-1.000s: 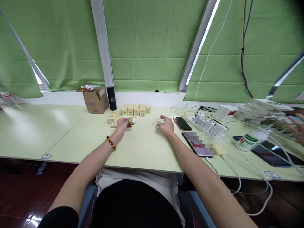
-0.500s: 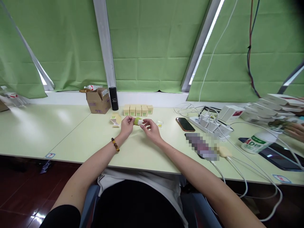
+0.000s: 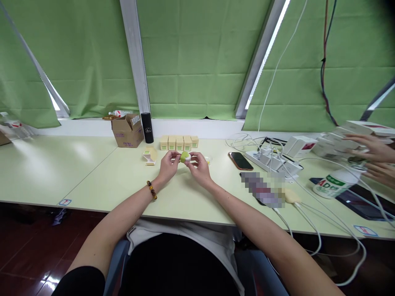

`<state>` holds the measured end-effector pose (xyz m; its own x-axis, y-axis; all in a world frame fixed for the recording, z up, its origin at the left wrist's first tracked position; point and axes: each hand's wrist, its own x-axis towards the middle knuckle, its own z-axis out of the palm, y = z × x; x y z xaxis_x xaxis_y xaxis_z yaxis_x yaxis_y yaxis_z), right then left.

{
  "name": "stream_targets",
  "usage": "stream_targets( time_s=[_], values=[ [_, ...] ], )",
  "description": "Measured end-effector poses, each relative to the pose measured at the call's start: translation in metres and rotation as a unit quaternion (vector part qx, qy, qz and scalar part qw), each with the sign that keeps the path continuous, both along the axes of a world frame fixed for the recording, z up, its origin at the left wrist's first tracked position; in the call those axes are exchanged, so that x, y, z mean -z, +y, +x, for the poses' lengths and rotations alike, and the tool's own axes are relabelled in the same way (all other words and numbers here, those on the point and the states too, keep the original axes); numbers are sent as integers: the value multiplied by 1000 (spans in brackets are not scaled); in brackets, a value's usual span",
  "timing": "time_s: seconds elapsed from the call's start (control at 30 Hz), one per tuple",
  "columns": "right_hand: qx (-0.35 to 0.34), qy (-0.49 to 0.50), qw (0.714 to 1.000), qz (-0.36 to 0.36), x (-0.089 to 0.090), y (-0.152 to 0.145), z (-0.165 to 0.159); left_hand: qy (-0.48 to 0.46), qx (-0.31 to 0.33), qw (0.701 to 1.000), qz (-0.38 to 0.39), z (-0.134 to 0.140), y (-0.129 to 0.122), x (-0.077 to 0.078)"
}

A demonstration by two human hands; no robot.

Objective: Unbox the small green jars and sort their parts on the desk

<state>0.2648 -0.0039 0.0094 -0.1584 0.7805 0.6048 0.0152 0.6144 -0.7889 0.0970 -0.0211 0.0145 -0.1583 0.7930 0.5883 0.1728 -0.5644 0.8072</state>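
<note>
A small green-and-white container [image 3: 185, 157] is held up over the table between my two hands. My left hand [image 3: 168, 164] pinches its green side with thumb and fingers. On the white end, the fingers of my right hand [image 3: 200, 165] are closed round it. Just left of my left hand lies an opened small cream carton [image 3: 150, 156] with its flaps apart. Behind the hands stands a row of several small cream cartons [image 3: 176, 143] with green labels. A little clear plastic piece with yellow on it [image 3: 209, 160] is partly hidden behind my right hand.
A cardboard box [image 3: 127, 132] and a black cylinder [image 3: 147, 128] stand at the back left. To the right lie a phone [image 3: 240, 160], a power strip [image 3: 273, 161] with tangled cables and a white bottle [image 3: 337, 183]. Another person's hands [image 3: 375, 154] are by white boxes [image 3: 339, 139].
The container has shifted slightly right and turned, its white end now angled toward me. My left hand moved right with it. At the far right, the other person's hand came further into view.
</note>
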Motion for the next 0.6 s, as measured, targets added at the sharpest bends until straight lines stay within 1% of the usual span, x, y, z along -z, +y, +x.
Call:
stream_targets(
  time_s=[0.17, 0.33, 0.4, 0.5, 0.6],
  values=[
    [57, -42, 993, 96, -6, 0, 4, 34, 2, 999, 27, -4, -7, -4],
    [77, -122, 973, 182, -13, 5, 8, 62, 7, 996, 59, -2, -15, -10],
    [92, -169, 958, 215, -20, 8, 8, 68, -4, 994, 81, -1, -17, -10],
    [126, -222, 922, 289, -28, 10, 6, 79, -27, 990, 115, 0, -16, -9],
    [161, -230, 884, 374, -29, 12, 4, 109, -45, 982, 149, -2, -13, -6]
  ],
)
